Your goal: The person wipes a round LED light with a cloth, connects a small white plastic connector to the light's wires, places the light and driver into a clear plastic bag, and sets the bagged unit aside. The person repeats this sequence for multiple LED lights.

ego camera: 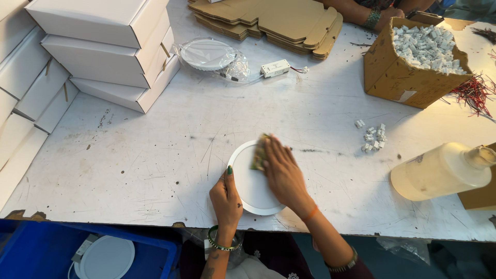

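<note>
A round white panel light (249, 191) lies flat on the white worktable (155, 155) near its front edge. My left hand (226, 196) grips the disc's left rim, thumb on top. My right hand (281, 173) lies flat over the disc's upper right part and presses a small greenish-yellow cloth (258, 154) onto its surface.
White boxes (103, 46) are stacked at the back left. A bagged panel light with its driver (212, 56) and flat cardboard (268, 20) lie behind. A carton of white connectors (418, 59), loose connectors (373, 137), red wires (473, 93), a plastic bottle (442, 170) sit right. Another person's arm (369, 14). Blue crate (77, 253) below.
</note>
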Motion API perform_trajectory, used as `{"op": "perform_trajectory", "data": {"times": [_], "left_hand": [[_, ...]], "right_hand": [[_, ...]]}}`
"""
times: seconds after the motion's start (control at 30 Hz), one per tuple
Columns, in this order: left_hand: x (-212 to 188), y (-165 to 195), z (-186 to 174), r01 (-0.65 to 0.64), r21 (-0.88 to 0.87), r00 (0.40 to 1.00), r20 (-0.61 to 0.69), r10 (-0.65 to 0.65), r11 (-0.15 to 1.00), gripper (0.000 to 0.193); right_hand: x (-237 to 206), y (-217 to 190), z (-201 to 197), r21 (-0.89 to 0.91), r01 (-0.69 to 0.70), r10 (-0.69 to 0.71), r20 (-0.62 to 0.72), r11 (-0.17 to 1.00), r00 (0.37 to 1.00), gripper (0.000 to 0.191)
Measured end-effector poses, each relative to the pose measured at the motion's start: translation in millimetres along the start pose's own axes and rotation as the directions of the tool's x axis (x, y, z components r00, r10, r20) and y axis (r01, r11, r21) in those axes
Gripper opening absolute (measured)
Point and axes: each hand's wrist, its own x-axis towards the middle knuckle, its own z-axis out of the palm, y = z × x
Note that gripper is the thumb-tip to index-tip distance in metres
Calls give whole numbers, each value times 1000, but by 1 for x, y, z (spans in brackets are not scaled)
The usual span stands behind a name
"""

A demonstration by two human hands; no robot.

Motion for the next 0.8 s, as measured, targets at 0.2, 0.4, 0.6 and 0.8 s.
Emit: {"op": "perform_trajectory", "data": {"times": [0.2,0.4,0.6,0.8], "left_hand": [[8,-20,4,38,36,999,-14,-37,999,68],[8,-32,6,105,26,994,-5,-105,994,70],[3,-30,3,25,54,1000,-11,-24,998,66],[4,-34,2,44,41,999,10,-44,998,68]], "right_hand": [[-49,-6,-8,-105,-79,67,-114,991,991,52],[-32,-63,5,261,275,-253,-117,925,960,76],[26,-26,24,13,184,-180,-167,983,969,70],[-16,21,11,-166,-79,55,-145,983,988,73]]}}
